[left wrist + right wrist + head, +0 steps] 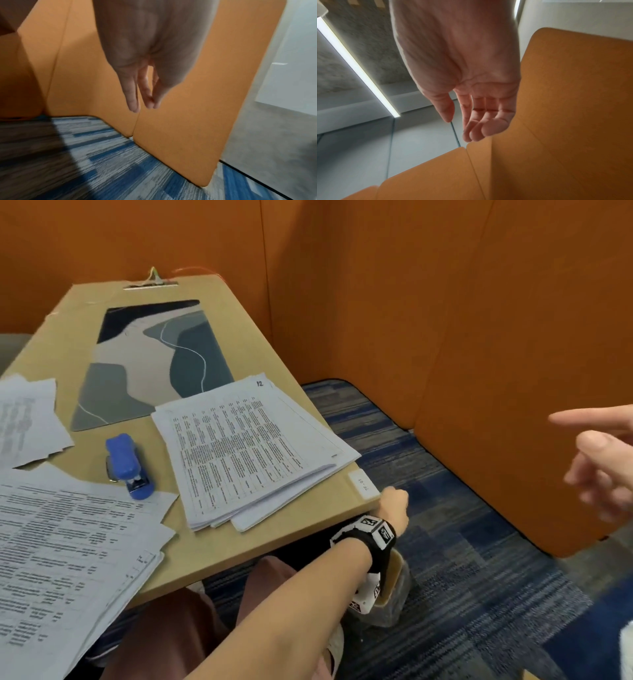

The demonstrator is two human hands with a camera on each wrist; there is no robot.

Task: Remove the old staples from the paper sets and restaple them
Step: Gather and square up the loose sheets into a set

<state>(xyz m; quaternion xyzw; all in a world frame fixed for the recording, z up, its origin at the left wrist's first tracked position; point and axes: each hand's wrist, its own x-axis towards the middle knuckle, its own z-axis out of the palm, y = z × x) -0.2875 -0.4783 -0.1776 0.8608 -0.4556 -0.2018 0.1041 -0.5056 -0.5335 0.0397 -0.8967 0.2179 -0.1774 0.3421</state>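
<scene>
Tabletop of tan wood (239, 313) carries a fanned stack of printed white paper sets (246, 446), with the blue plastic stapler (128, 465) lying beside it within easy reach. The left hand (394, 503) hangs past the table corner, fingertips meeting the thumb, likely shedding a staple; none is visible. The right hand (603, 460) hovers loose and empty.

On the table (291, 373), a stapler (128, 465) lies between two paper stacks (251, 451), with a placemat (154, 361) behind it.
</scene>
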